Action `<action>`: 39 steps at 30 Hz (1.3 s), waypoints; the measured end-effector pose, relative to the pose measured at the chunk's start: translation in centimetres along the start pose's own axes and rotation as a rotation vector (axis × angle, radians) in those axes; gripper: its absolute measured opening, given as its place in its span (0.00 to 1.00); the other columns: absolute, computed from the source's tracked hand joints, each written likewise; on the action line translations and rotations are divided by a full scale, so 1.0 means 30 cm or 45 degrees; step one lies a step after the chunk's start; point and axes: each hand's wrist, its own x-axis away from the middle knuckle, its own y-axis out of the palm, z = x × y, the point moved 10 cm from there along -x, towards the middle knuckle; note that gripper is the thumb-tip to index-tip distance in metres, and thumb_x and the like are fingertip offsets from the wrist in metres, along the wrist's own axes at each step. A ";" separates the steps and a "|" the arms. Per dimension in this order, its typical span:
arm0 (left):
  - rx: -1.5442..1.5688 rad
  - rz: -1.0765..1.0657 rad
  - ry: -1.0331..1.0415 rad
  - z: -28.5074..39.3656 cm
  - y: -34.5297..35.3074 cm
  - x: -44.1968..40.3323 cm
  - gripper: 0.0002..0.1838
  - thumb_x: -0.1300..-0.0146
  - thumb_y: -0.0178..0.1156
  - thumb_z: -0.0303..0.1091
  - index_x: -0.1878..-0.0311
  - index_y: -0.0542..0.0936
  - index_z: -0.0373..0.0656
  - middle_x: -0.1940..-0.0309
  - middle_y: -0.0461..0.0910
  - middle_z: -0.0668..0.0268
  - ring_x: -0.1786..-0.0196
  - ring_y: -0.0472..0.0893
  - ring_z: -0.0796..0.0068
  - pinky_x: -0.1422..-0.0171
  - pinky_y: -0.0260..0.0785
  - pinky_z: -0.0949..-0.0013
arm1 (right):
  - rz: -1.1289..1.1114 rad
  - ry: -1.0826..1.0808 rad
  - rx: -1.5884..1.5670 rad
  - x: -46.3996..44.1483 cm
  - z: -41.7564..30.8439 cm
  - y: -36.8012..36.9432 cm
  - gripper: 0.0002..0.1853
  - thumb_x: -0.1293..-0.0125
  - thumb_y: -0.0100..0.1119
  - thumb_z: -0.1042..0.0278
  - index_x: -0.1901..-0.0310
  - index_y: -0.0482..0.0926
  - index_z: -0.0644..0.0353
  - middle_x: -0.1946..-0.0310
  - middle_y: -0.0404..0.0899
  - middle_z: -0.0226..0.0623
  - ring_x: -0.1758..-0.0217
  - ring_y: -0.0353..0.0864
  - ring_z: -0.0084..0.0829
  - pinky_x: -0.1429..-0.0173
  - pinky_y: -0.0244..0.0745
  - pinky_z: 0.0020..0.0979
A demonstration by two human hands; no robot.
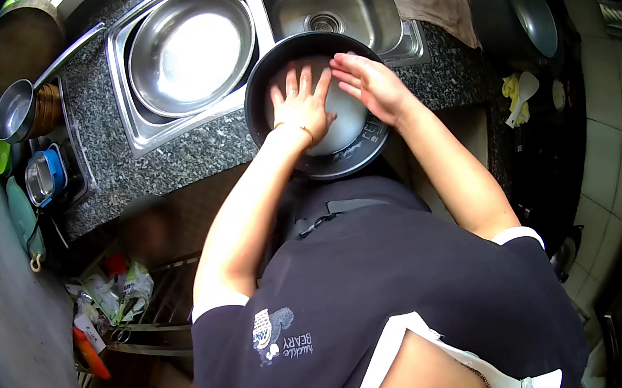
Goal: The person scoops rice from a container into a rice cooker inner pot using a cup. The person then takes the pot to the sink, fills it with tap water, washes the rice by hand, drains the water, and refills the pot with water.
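Left hand [302, 107], spread wide, and right hand [374, 88], slightly curved, seem to grip nothing, while at the near side of the sink [294, 4] the dark pot [334, 163] has whitish contents [347, 125], so the work looks begun but not finished.

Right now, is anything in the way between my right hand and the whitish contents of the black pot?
Nothing visible blocks your right hand from the whitish contents: the black pot has no lid on. Your left hand, fingers spread, is beside it, over part of them.
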 end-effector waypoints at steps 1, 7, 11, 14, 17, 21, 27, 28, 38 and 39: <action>-0.045 -0.002 -0.003 0.003 0.030 -0.033 0.37 0.44 0.54 0.54 0.33 0.58 0.52 0.30 0.45 0.59 0.28 0.41 0.56 0.31 0.36 0.42 | -0.125 0.083 -0.266 0.000 0.019 0.014 0.38 0.34 0.40 0.43 0.35 0.51 0.69 0.35 0.54 0.51 0.29 0.48 0.40 0.28 0.42 0.40; -0.299 -0.165 0.142 0.059 0.163 -0.111 0.40 0.42 0.41 0.66 0.31 0.54 0.53 0.28 0.41 0.66 0.27 0.37 0.62 0.29 0.26 0.43 | -0.228 0.039 -0.597 0.067 -0.018 0.056 0.45 0.36 0.28 0.32 0.36 0.49 0.71 0.34 0.50 0.53 0.29 0.46 0.43 0.27 0.39 0.41; -0.395 -0.212 0.172 0.051 0.195 -0.113 0.42 0.43 0.37 0.69 0.31 0.53 0.53 0.28 0.41 0.67 0.26 0.36 0.65 0.29 0.22 0.43 | -0.263 -0.019 -0.734 0.081 -0.021 0.047 0.47 0.39 0.25 0.29 0.36 0.50 0.71 0.34 0.50 0.52 0.29 0.46 0.42 0.27 0.40 0.42; -0.220 -0.059 0.215 0.065 0.115 -0.090 0.39 0.43 0.49 0.59 0.31 0.53 0.51 0.30 0.46 0.64 0.27 0.40 0.61 0.28 0.29 0.45 | -0.161 -0.019 -0.615 0.078 -0.018 0.029 0.44 0.36 0.22 0.32 0.37 0.55 0.69 0.35 0.55 0.50 0.31 0.52 0.42 0.28 0.46 0.41; -0.092 0.114 0.172 0.040 -0.046 -0.020 0.40 0.45 0.58 0.48 0.32 0.53 0.48 0.32 0.51 0.60 0.29 0.49 0.59 0.29 0.40 0.47 | -0.053 -0.256 0.543 0.066 -0.036 0.004 0.31 0.32 0.43 0.49 0.37 0.58 0.66 0.36 0.57 0.47 0.32 0.56 0.38 0.30 0.50 0.38; -0.080 0.295 0.169 -0.067 -0.122 0.080 0.24 0.50 0.58 0.31 0.46 0.71 0.44 0.51 0.73 0.58 0.50 0.73 0.59 0.47 0.67 0.62 | -0.055 -0.779 2.139 0.034 -0.014 0.163 0.32 0.41 0.53 0.56 0.36 0.58 0.58 0.36 0.56 0.48 0.32 0.53 0.47 0.31 0.49 0.42; 0.022 0.606 0.189 -0.086 -0.189 0.140 0.05 0.51 0.54 0.29 0.68 0.71 0.43 0.71 0.71 0.61 0.68 0.76 0.63 0.67 0.71 0.64 | -0.648 -0.887 2.661 -0.063 0.265 0.282 0.37 0.49 0.52 0.36 0.38 0.63 0.45 0.33 0.51 0.36 0.27 0.41 0.39 0.29 0.33 0.55; 0.025 0.603 0.188 -0.082 -0.192 0.139 0.05 0.51 0.54 0.29 0.68 0.71 0.43 0.71 0.71 0.61 0.68 0.76 0.63 0.67 0.71 0.64 | -0.735 -0.895 2.628 -0.064 0.278 0.296 0.38 0.49 0.52 0.35 0.38 0.63 0.44 0.33 0.51 0.35 0.27 0.42 0.37 0.29 0.32 0.54; 0.154 0.524 0.090 -0.125 -0.163 0.128 0.05 0.41 0.53 0.35 0.63 0.74 0.48 0.71 0.76 0.63 0.73 0.78 0.61 0.70 0.71 0.63 | -0.623 -1.146 2.568 -0.043 0.078 0.297 0.19 0.44 0.50 0.52 0.54 0.75 0.53 0.49 0.70 0.38 0.41 0.64 0.37 0.37 0.56 0.46; 0.186 0.586 0.112 -0.122 -0.176 0.138 0.05 0.40 0.53 0.37 0.64 0.74 0.48 0.72 0.76 0.63 0.74 0.78 0.60 0.71 0.70 0.63 | -0.418 -1.046 2.546 -0.069 0.018 0.254 0.15 0.44 0.50 0.58 0.59 0.76 0.55 0.55 0.73 0.38 0.46 0.70 0.37 0.42 0.64 0.43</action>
